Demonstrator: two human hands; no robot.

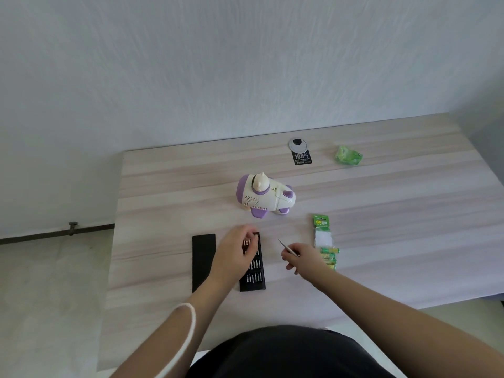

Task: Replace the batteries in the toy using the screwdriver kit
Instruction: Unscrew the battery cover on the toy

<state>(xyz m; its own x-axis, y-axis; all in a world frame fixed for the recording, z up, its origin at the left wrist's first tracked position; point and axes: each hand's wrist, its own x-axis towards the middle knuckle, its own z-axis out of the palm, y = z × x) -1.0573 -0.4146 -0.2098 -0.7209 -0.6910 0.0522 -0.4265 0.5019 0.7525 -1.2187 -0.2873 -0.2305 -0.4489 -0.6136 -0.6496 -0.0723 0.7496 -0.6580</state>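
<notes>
From the head view, the left hand (236, 251) reaches over the black bit tray (253, 271), fingers curled down among the bits; whether it pinches one I cannot tell. The right hand (301, 257) pinches a thin screwdriver shaft (286, 247). The toy (263, 196) stands upright farther back on the bench (395, 214), batteries (328, 256) just beside the right hand. Best to choose a bit matching the toy's screw and seat it fully.

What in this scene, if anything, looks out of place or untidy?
A crumpled green wrapper lies alone at the table's far right, away from the toy, bit tray and battery pack. Nothing else stands out.
</notes>
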